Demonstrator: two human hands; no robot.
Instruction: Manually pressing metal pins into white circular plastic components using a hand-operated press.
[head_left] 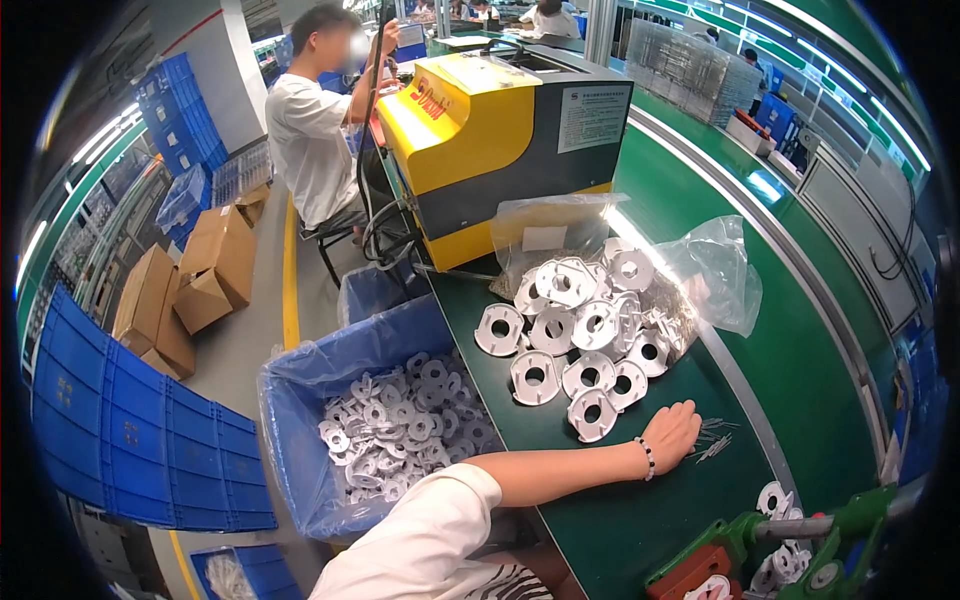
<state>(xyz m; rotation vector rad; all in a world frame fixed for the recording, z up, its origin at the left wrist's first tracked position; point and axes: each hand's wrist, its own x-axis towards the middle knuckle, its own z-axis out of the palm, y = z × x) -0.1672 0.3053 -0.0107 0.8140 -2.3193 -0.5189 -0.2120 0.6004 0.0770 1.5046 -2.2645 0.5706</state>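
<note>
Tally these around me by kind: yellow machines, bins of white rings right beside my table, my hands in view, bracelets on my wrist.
Yellow machine: 1
Blue bin of white rings: 1
Left hand: 1
Bracelet: 1
Total: 4
Not counted: the overlapping white rings themselves.

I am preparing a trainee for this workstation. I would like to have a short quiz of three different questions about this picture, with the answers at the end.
1. Multiple choice: Which colours has the large machine beyond the pile of white parts?
A) red and white
B) yellow and dark grey
C) pink and brown

2. True or false: The blue bin beside the green table is empty.

3. Short answer: What kind of small things lie on the table right by the left hand?

Key:
1. B
2. False: it holds many white ring-shaped pieces.
3. Thin, pale grey pins.
</note>
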